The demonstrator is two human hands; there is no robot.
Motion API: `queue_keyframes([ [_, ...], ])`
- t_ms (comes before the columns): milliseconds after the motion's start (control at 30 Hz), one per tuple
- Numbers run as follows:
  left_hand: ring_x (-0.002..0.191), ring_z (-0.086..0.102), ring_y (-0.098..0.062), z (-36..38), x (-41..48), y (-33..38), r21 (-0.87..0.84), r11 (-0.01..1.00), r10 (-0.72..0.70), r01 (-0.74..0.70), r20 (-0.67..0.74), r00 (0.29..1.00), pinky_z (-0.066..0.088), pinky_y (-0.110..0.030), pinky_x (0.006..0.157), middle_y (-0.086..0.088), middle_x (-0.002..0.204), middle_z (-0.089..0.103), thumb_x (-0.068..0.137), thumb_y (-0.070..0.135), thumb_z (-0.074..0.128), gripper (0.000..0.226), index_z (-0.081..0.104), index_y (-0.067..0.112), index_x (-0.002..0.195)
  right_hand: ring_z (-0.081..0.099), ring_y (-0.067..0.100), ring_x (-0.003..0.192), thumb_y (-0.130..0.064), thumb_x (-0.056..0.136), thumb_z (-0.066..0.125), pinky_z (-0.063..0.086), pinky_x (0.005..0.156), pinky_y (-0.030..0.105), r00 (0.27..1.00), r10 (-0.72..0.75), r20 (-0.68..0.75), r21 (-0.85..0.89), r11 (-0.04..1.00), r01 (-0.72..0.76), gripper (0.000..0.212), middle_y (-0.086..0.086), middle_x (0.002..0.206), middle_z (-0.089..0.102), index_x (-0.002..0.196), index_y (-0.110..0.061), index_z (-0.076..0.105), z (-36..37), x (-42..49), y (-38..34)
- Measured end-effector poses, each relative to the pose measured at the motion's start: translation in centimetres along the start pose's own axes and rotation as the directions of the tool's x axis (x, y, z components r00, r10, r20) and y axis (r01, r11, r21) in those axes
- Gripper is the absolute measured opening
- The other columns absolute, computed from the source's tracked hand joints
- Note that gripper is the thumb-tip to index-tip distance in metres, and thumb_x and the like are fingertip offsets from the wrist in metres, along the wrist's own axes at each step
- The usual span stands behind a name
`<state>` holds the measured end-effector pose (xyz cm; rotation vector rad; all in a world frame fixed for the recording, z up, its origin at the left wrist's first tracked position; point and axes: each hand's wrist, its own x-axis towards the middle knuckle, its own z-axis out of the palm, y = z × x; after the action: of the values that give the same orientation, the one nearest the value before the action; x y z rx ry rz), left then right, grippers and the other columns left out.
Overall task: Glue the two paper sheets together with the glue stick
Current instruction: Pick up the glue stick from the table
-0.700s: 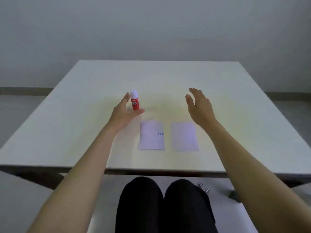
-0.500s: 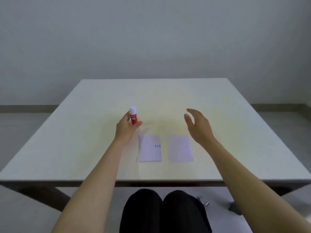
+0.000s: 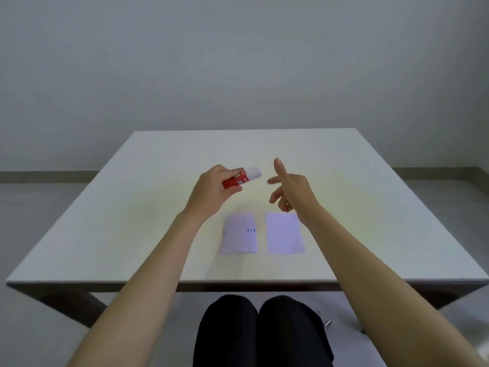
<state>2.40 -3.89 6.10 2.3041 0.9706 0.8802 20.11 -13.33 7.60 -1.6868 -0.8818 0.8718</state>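
Your left hand (image 3: 211, 193) has its grip closed around the glue stick (image 3: 242, 178), fingers wrapped over the red lower body with the thumb underneath. The stick is lifted clear of the bench (image 3: 127, 207) and lies close to horizontal: its long axis runs from lower left to upper right, and the white cap points out of the grip toward your right hand, tipped slightly upward. The red base sits buried in your palm, so only the label and the cap stick out. The cap looks to be on.

Your right hand (image 3: 293, 190) holds nothing. Its grip is wide and loose, index finger raised and the other fingers curled and spread, thumb reaching toward the cap. A small gap separates it from the cap; the two are near but not touching.

Below and nearer to you than both grips, the two paper sheets lie flat on the bench side by side, apart from each other. The left sheet (image 3: 239, 233), with small blue marks near its right edge, lies just below the left grip. The right sheet (image 3: 284, 233) lies under your right wrist.
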Motion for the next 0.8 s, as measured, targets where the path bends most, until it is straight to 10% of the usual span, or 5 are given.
queue_keyframes([
  [133,0.089,0.049,-0.015,-0.6,-0.1,2.1,0.158,0.975,0.149,-0.153,0.039,0.988,0.049,-0.036,0.077,0.001,0.098,0.058,0.083,0.018,0.068,0.042,0.062,0.026,0.124,0.036,0.015,0.033,-0.083,0.075,0.031,0.03,0.038,0.019,0.988,0.097,0.117,-0.002,0.995,-0.097,0.087,0.003,0.043,0.054,0.068,-0.005,0.068,0.3,-0.3,-1.4],
  [333,0.096,0.051,-0.017,-1.2,-0.3,3.4,0.273,0.939,0.211,-0.209,0.023,0.977,0.051,-0.039,0.075,0.002,0.1,0.059,0.084,0.019,0.068,0.04,0.063,0.027,0.123,0.059,0.016,0.06,-0.019,0.09,0.061,0.048,0.06,0.026,0.942,-0.149,0.3,0.076,0.988,0.132,0.019,0.008,0.085,0.061,0.106,-0.008,0.058,-1.0,-0.8,-1.8],
  [500,0.093,0.051,-0.016,-1.2,-0.5,4.0,0.258,0.947,0.203,-0.192,-0.017,0.979,0.05,-0.037,0.074,0.001,0.099,0.058,0.084,0.019,0.067,0.039,0.063,0.027,0.123,0.053,0.015,0.041,-0.048,0.088,0.056,0.045,0.048,0.024,0.983,-0.051,0.177,-0.104,0.992,0.07,0.043,0.006,0.072,0.067,0.095,-0.006,0.063,-1.0,-1.1,-3.6],
  [633,0.093,0.052,-0.018,-1.7,-0.4,3.9,0.265,0.946,0.204,-0.186,-0.041,0.978,0.05,-0.037,0.073,0.001,0.099,0.059,0.084,0.019,0.068,0.038,0.064,0.026,0.122,0.058,0.016,0.054,-0.017,0.089,0.062,0.049,0.059,0.028,0.952,-0.189,0.243,-0.021,0.98,0.2,0.018,0.008,0.087,0.062,0.104,-0.008,0.057,-0.9,-1.0,-4.0],
  [800,0.092,0.051,-0.017,-1.8,-0.5,3.7,0.274,0.945,0.201,-0.18,-0.049,0.978,0.05,-0.036,0.072,0.001,0.098,0.059,0.084,0.02,0.067,0.037,0.064,0.026,0.121,0.058,0.016,0.045,-0.053,0.087,0.054,0.05,0.053,0.025,0.984,-0.019,0.178,-0.169,0.984,0.049,0.052,0.006,0.083,0.067,0.103,-0.005,0.063,-0.2,-1.1,-4.4],
])
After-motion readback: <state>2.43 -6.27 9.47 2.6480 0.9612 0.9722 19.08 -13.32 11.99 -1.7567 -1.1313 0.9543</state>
